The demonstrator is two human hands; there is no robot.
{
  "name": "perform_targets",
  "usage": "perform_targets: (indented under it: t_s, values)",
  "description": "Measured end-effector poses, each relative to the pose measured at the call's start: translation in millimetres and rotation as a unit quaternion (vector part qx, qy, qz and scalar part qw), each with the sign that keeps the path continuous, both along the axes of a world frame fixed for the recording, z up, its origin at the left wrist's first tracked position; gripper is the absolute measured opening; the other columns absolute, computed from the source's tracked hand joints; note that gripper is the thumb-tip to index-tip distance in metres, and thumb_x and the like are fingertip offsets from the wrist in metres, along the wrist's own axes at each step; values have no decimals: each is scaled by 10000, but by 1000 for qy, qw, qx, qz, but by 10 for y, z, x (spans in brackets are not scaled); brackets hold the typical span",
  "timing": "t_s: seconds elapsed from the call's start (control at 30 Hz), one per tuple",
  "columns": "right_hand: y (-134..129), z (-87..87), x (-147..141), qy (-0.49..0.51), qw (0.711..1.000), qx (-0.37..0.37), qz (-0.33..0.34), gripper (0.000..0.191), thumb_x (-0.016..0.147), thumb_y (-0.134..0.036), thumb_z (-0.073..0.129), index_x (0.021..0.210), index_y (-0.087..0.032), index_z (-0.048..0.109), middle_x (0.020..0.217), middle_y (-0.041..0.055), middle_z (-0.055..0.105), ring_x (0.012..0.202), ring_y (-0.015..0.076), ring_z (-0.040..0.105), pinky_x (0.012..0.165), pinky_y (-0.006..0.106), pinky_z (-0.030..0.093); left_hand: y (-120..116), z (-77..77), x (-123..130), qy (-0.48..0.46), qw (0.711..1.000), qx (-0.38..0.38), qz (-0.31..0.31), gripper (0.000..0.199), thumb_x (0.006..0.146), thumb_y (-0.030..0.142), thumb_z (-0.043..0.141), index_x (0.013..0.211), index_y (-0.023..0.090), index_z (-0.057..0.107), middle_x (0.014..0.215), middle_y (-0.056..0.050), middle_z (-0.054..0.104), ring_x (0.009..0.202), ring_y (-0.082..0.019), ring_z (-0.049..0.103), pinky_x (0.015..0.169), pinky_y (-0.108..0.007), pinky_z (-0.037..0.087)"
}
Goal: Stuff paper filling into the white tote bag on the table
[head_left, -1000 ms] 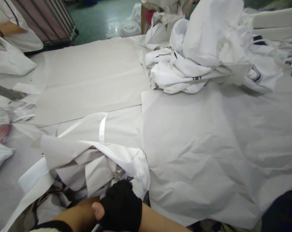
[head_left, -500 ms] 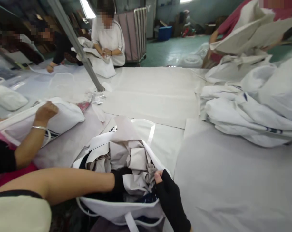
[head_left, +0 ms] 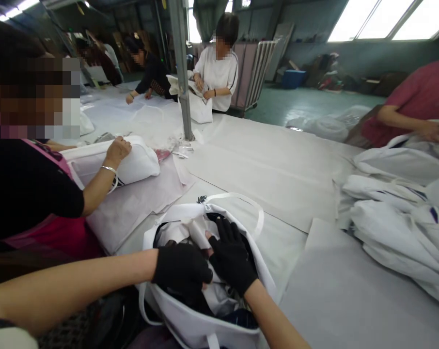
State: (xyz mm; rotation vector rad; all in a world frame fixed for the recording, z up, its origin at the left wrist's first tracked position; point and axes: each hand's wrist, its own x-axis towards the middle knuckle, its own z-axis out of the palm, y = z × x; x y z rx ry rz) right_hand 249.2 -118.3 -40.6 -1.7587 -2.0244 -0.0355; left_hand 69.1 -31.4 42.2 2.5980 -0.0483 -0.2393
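A white handbag (head_left: 201, 317) with a dark lining stands upright and gaping at the table's near edge. Crumpled pale paper (head_left: 195, 232) fills its inside. My left hand (head_left: 183, 269), in a black fingerless glove, is down in the bag with its fingers curled; whatever they grip is hidden. Beside it my right hand (head_left: 232, 252), gloved the same way, lies over the paper along the bag's right inner wall, fingers stretched out. One white handle (head_left: 254, 206) loops onto the table behind the bag.
At my left a co-worker's hand (head_left: 118, 150) rests on another white bag (head_left: 143, 162). A metal post (head_left: 185, 97) rises from the table. White bags (head_left: 390, 213) are heaped at the right. More people work across the table.
My right hand has gone from the bag's right rim into the bag, onto the paper. The paper sits lower, and my left hand shows more. The view has swung left.
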Motion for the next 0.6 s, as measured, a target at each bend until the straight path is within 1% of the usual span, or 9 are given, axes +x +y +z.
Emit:
perform_targets:
  t_s: [0.03,0.1,0.17,0.27,0.33,0.4,0.47,0.53,0.6]
  values:
    - [-33,-54,-85,10,1000,-11,25,412,862,-297,547,1265,-222,588,1497,151,339,1430,323,200,1134,548,255,149,141,-82,-81,993,-20,78,196,876,283,521,939,205,689,823,-51,696,768,-204,646,705,-310,496]
    - [-100,-118,-163,38,998,-39,35,406,863,-260,530,1263,-238,594,1448,140,420,1389,323,301,1094,546,337,464,300,-244,-212,934,-46,283,240,922,302,453,983,169,644,869,-47,674,784,-164,618,714,-267,477]
    - [-149,-135,-122,93,994,-47,14,418,890,-284,510,1304,-254,563,1440,121,437,1359,316,358,1079,553,368,763,268,-402,-213,880,-84,416,281,918,377,465,948,154,634,844,-36,655,768,-159,596,699,-261,469]
    - [-227,-146,23,269,960,-36,-69,438,938,-344,465,1365,-249,487,1433,87,455,1339,247,405,1102,478,389,1130,-14,-677,-135,843,-215,475,422,910,504,450,902,133,651,811,-49,652,770,-179,600,726,-293,489]
    - [-308,-180,80,379,915,-24,-139,435,955,-367,438,1368,-235,472,1400,73,495,1315,213,441,1109,426,397,1307,-213,-896,-154,788,-275,529,481,895,560,457,945,123,654,870,-74,666,819,-196,613,781,-324,502]
    - [-392,-230,77,415,891,-16,-187,445,972,-371,396,1392,-231,439,1424,67,471,1336,205,416,1132,421,364,1414,-332,-1096,-191,735,-283,586,524,879,600,458,1000,124,640,943,-92,669,868,-211,618,822,-352,504]
    - [-453,-273,26,371,912,-20,-175,509,974,-362,384,1464,-241,320,1483,67,390,1375,208,357,1147,436,332,1429,-349,-1190,-177,747,-256,588,529,871,607,466,1038,135,636,1001,-98,666,925,-223,614,874,-370,494]
    - [-488,-290,-49,264,958,-56,-92,623,947,-370,444,1507,-259,194,1516,73,330,1390,226,329,1135,457,346,1343,-295,-1119,-112,823,-237,504,500,863,568,506,1112,152,630,1062,-94,662,968,-225,610,909,-363,486]
    - [-519,-286,-132,144,983,-116,16,669,909,-412,504,1501,-274,225,1512,96,332,1386,284,328,1101,523,369,1177,-241,-905,-15,904,-239,355,513,843,489,566,1242,167,581,1095,-92,659,944,-216,626,878,-337,507]
